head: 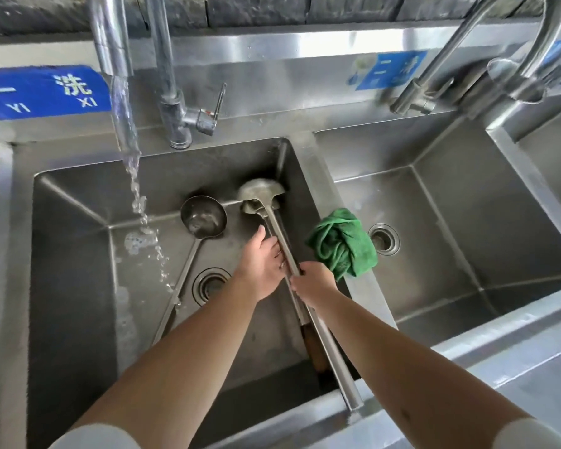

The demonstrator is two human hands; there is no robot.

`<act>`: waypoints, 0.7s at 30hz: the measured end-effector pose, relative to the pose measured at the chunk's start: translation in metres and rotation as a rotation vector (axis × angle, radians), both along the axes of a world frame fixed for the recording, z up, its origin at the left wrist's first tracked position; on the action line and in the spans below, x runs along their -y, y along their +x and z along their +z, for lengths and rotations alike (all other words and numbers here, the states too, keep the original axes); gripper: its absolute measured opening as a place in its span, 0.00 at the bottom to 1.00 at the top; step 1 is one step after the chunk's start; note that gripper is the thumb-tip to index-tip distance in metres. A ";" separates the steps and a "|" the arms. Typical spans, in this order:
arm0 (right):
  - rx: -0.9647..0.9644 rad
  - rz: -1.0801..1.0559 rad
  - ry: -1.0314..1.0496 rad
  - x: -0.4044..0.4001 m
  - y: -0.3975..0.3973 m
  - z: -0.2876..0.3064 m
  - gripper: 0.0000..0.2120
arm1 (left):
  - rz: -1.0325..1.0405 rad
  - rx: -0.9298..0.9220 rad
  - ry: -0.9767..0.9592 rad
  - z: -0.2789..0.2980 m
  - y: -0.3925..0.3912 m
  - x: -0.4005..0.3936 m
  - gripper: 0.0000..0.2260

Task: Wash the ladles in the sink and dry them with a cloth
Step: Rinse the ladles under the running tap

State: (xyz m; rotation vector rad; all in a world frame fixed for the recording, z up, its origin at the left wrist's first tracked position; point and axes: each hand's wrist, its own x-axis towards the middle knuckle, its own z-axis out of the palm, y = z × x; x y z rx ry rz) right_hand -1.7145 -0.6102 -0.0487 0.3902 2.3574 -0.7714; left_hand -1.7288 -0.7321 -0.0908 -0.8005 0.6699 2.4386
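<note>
Ladle [274,222] handle behind hands, blurred.

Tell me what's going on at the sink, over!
Both hands on one ladle: right hand grips its handle, left hand touches it. Second ladle lies in basin. Tap water running. Green cloth waits on divider.

Sink [78,196] – brushed steel, dull sheen; ladles [203,217] bare metal, one wood-gripped; cloth [344,243] – green, nappy.
</note>
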 end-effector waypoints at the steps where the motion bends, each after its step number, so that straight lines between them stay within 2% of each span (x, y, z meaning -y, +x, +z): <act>1: -0.008 0.009 -0.004 0.001 -0.004 -0.003 0.07 | 0.002 0.004 0.007 0.000 0.002 -0.001 0.30; 4: -0.009 0.011 0.008 0.004 -0.012 -0.008 0.10 | -0.026 0.010 0.022 0.001 0.011 0.000 0.32; 6: 0.008 0.017 0.023 0.006 -0.015 -0.011 0.03 | -0.039 0.011 0.029 -0.001 0.015 0.002 0.33; 7: 0.002 0.023 0.023 0.008 -0.015 -0.014 0.04 | -0.045 0.015 0.026 -0.002 0.017 0.004 0.33; 9: -0.007 0.057 0.044 0.010 -0.014 -0.017 0.16 | -0.066 0.030 0.001 -0.004 0.020 0.007 0.33; 11: -0.017 0.100 0.073 0.014 -0.010 -0.016 0.23 | -0.077 0.043 -0.018 -0.003 0.024 0.009 0.31; 14: -0.096 0.227 0.142 0.019 -0.001 -0.016 0.26 | -0.038 0.080 -0.039 -0.002 0.030 0.013 0.29; 17: -0.160 0.325 0.233 0.024 0.007 -0.014 0.34 | -0.046 0.085 -0.054 0.000 0.036 0.019 0.29; 21: -0.258 0.454 0.269 0.045 0.016 -0.013 0.36 | -0.073 0.105 -0.090 -0.003 0.049 0.045 0.28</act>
